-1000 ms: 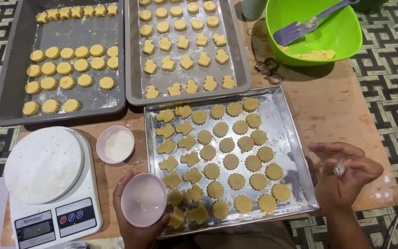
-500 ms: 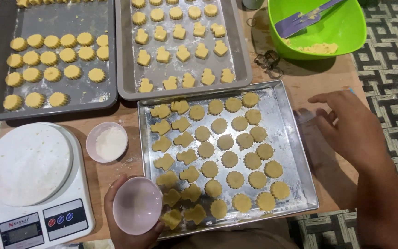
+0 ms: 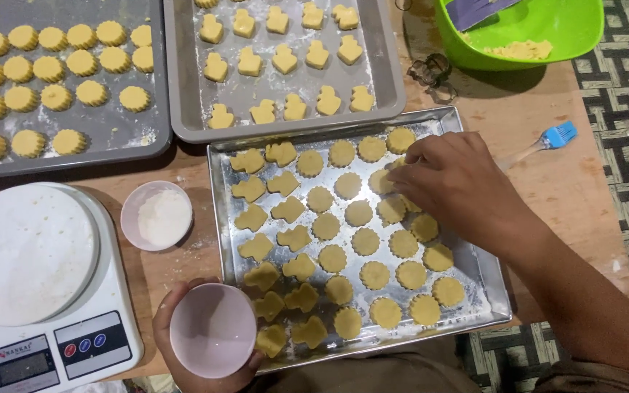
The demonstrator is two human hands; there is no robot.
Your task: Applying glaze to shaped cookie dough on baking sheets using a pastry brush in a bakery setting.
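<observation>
My left hand grips a small empty pink bowl at the near edge, just left of a silver baking tray. The tray holds several rows of pale yellow raw cookies, round scalloped ones to the right and cross-like shapes to the left. My right hand reaches over the tray's far right part, fingers bent down and bunched on a round cookie. Whether it pinches the cookie I cannot tell.
Two grey trays of shaped cookies lie at the back. A white kitchen scale and a small bowl of flour stand left. A green bowl with dough, metal cutters and a blue brush lie right.
My right hand moved from the table's right side onto the silver tray's far cookies. The small thing it held is gone from it; a blue brush now lies on the table. The left hand stayed.
</observation>
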